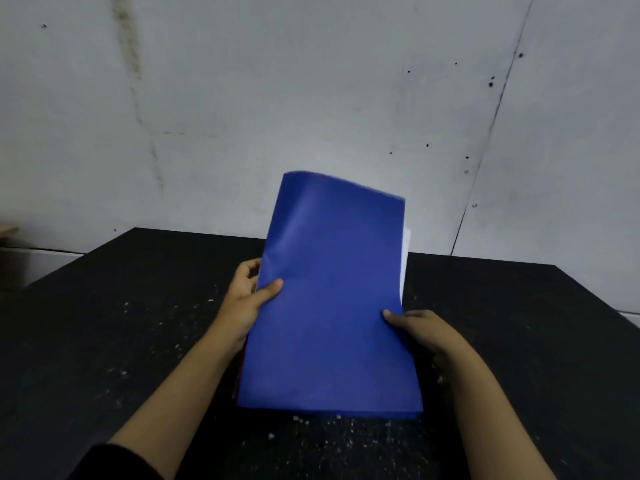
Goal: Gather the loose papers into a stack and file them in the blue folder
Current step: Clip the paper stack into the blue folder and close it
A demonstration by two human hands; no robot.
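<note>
The blue folder (pixel 332 299) is held up over the black table, tilted with its top edge away from me and its bottom edge near the tabletop. My left hand (pixel 247 296) grips its left edge, thumb on the front cover. My right hand (pixel 420 329) grips the lower right edge, thumb on the cover. A thin strip of white paper (pixel 405 258) shows past the folder's right edge. A sliver of red (pixel 239 375) shows along the lower left edge behind the cover. The rest of what the folder holds is hidden.
The black table (pixel 138 341) is speckled with small white flecks. A grey panelled wall (pixel 311 98) rises right behind the table's far edge. A brownish object (pixel 7 233) sits at the far left edge of view.
</note>
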